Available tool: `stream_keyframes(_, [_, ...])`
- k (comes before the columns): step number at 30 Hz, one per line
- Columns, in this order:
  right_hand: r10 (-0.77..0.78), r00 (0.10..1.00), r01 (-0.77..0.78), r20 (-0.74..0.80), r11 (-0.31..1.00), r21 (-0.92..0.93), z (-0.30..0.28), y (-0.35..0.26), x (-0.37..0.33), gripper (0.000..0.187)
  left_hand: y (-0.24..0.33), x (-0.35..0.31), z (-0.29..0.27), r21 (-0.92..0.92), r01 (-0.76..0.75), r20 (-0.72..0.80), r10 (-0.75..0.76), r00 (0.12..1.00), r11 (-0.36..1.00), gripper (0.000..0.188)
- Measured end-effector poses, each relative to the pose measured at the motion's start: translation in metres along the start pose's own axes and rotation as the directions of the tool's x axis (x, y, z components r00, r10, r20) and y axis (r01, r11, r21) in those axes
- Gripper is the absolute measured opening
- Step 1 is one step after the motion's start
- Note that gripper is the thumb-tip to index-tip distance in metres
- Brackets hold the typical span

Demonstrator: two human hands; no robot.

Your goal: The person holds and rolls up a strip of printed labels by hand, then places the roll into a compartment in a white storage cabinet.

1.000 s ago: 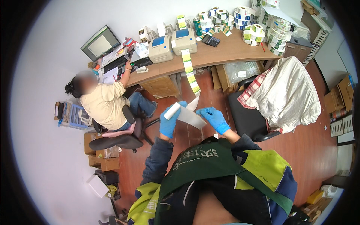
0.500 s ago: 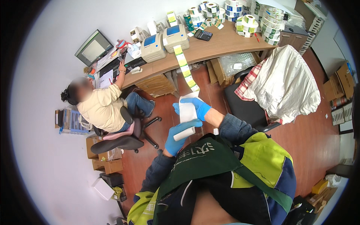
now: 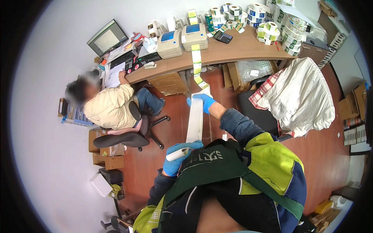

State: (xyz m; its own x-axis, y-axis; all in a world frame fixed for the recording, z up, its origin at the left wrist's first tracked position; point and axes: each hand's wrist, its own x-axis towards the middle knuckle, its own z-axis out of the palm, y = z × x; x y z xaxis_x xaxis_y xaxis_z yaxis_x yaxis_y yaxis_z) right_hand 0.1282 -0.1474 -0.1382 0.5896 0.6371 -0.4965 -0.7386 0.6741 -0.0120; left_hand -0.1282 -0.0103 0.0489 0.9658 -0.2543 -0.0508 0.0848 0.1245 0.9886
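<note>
"Just below the middle of the frame, what is the left hand [image 3: 174,158] doing?"

"It is gloved in blue and curled round a small white roll [image 3: 178,154], with its fingertips pointing to the right."

"And the right hand [image 3: 205,101]?"

"Higher up, near the centre, also gloved in blue. It grips the white strip [image 3: 195,120] by its upper end, fingertips showing past the left edge. Just how the thumb presses, I cannot tell."

"So the strip hangs between the two?"

"Yes, stretched long and fairly straight, from the right hand down to the left one. Above the right hand it joins a printed stretch of green and yellow labels [image 3: 197,66], which bends just over the floor [image 3: 221,128] and climbs to the front of a beige printer [image 3: 195,38]."

"Where is that printer?"

"At upper centre, on the brown tabletop [image 3: 241,48], beside a second printer [image 3: 170,44]. A dark calculator [image 3: 223,37] lies to its right, and stacked label rolls [image 3: 268,33] stand towards the upper right."

"Anyone else?"

"At left, a seated person [image 3: 110,105] in a cream top, one arm reaching onto the tabletop."
</note>
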Motion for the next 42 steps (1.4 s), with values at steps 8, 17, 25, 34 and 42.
stream_keyframes(8, [0.009, 1.0, -0.008, -0.018, 0.997, 0.07, 0.005, 0.012, 0.012, 0.034, 0.0, -0.017, -0.009, -0.05, 0.018, -0.029, -0.019, 0.999, 0.999, 0.023])
stream_keyframes(17, [-0.044, 0.959, 0.032, 0.281, 0.998, 0.045, 0.036, 0.028, -0.035, 0.04, -0.029, -0.05, -0.043, -0.286, 0.101, -0.036, -0.116, 0.993, 0.953, 0.031])
stream_keyframes(25, [-0.179, 0.839, 0.254, 0.514, 0.964, -0.077, 0.057, 0.009, -0.08, 0.044, -0.161, -0.031, -0.098, -0.367, 0.168, -0.267, -0.277, 0.923, 0.915, 0.054])
stream_keyframes(34, [0.085, 0.901, 0.131, 0.426, 0.882, -0.452, 0.016, 0.067, -0.127, 0.055, -0.116, 0.03, -0.078, 0.017, -0.02, -0.441, 0.025, 0.897, 1.0, 0.034])
stream_keyframes(42, [0.083, 0.965, 0.125, 0.25, 0.694, -0.709, -0.017, 0.096, -0.159, 0.055, -0.042, 0.099, -0.017, 0.739, -0.237, -0.176, 0.521, 0.835, 0.631, 0.039])
